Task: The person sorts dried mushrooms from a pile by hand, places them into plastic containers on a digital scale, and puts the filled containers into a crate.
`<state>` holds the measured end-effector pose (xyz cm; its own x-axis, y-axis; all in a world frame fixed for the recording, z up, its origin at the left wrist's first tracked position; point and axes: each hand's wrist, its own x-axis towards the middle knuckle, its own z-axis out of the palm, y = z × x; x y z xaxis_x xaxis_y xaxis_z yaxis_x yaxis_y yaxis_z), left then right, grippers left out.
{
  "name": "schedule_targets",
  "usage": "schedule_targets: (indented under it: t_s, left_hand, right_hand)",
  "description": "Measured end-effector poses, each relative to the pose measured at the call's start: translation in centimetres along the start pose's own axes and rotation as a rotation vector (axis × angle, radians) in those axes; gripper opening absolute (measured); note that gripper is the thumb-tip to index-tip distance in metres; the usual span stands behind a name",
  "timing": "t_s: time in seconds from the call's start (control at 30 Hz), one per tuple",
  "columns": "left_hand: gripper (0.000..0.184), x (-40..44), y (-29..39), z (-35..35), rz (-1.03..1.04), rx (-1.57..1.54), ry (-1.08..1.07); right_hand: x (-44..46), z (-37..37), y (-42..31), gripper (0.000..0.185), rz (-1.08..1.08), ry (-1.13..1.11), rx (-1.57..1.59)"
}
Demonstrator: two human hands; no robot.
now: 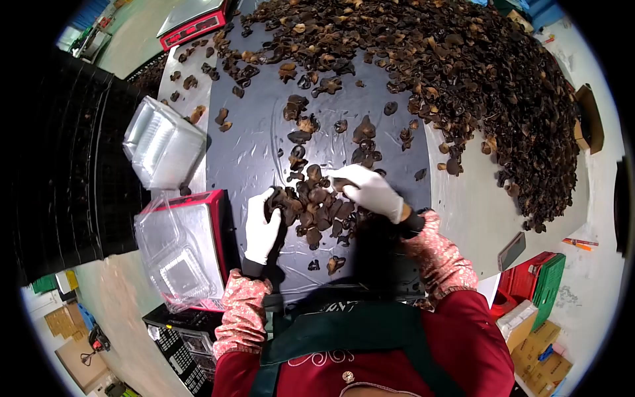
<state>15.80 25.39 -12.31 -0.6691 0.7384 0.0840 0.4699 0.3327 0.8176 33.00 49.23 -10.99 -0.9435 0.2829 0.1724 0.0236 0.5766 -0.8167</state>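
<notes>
Both hands wear white gloves. My left hand [262,228] is at the left edge of a small pile of dark brown, fungus-like pieces [316,210], its fingers curled round some of them. My right hand [372,192] reaches over the pile's upper right side, with its fingers closed on a dark piece [341,183]. The pile lies on a grey plastic sheet [251,149] covering the middle of the table. More loose pieces lie just beyond the pile.
A large heap of the same pieces [476,73] covers the far and right side. Stacked clear plastic trays [165,145] stand at the left, above a red-edged scale [215,231] bearing an open clear tray [175,264]. Another red scale [192,23] sits at the far left.
</notes>
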Motion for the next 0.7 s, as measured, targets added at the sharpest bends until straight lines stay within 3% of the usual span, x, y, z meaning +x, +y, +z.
schedule_targets:
  t_s: [0.03,0.07,0.1,0.17,0.23,0.33,0.4,0.5,0.53,0.63,0.7]
  left_hand:
    - [0.046,-0.6,-0.8,-0.1,0.021,0.025,0.048]
    - [0.046,-1.0,-1.7,-0.2,0.025,0.023,0.055]
    - [0.046,-1.3,-2.3,-0.3,0.082,0.144,0.069]
    - [0.046,-1.9,-2.4,-0.2,0.143,0.257,0.092]
    - [0.045,-2.1,-1.2,0.2,0.17,0.345,0.246]
    - [0.03,-1.5,-0.4,0.2,0.22,0.289,0.327]
    - [0.015,-0.9,1.0,0.5,0.297,0.256,0.384]
    - [0.02,-0.7,2.5,2.1,0.365,0.34,0.278]
    - [0.026,-0.4,2.1,3.0,0.354,0.413,0.157]
    - [0.031,-0.1,3.5,4.7,0.238,0.664,0.122]
    - [0.028,0.1,4.2,4.6,0.248,0.636,0.085]
  right_hand:
    - [-0.6,-0.9,0.1,0.044,0.053,-0.019,-0.087]
    - [-1.0,-1.5,0.7,0.037,0.175,-0.087,0.068]
    - [-1.9,-1.8,0.5,0.034,-0.052,0.086,-0.276]
    - [-2.0,-2.5,1.2,0.035,-0.164,0.205,-0.355]
    - [-2.2,-2.2,0.9,0.031,-0.087,0.232,-0.295]
    - [-0.5,0.5,-2.1,0.024,-0.029,0.246,-0.206]
    - [0.2,3.5,-1.8,0.036,-0.078,0.176,-0.44]
    - [0.3,6.9,-2.1,0.043,0.028,0.026,-0.707]
    - [0.0,7.7,-1.9,0.034,0.054,0.058,-0.715]
    - [-1.7,7.7,-1.1,0.023,0.077,0.062,-0.675]
    - [-2.7,6.8,-1.7,0.015,0.15,0.105,-0.501]
